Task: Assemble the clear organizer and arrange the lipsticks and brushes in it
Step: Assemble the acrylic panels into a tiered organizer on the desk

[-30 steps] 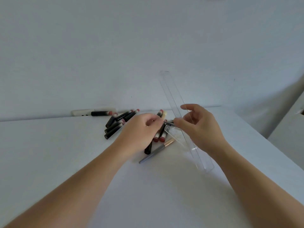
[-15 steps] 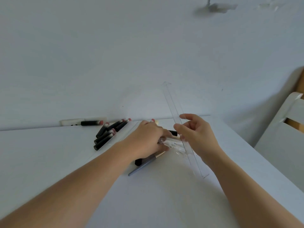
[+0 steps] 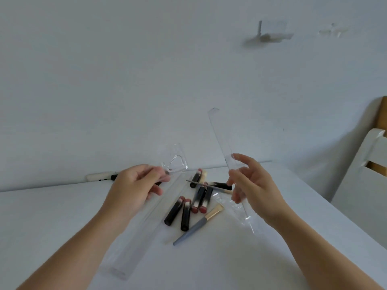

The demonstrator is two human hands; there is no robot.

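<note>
My left hand [image 3: 134,188] grips one end of a long clear organizer panel [image 3: 144,227] that slants down toward me over the white table [image 3: 209,264]; a triangular cut-out shows at its far end. My right hand [image 3: 251,187] pinches a second long clear strip [image 3: 222,139], which stands tilted with its top leaning left. Between my hands lie several black lipsticks [image 3: 184,212] with pink ends. A grey-handled brush [image 3: 196,225] with a gold ferrule lies in front of them, and a thin brush lies across the far lipsticks.
A black-and-white marker [image 3: 100,177] lies against the wall at the back left. Crumpled clear wrapping [image 3: 228,204] lies by my right hand. A white chair [image 3: 362,181] stands beyond the table's right edge.
My left hand has lifted a clear panel out of the pile and pulled it to the left. My right hand has raised its strip a little. The lipsticks between my hands are uncovered now.
</note>
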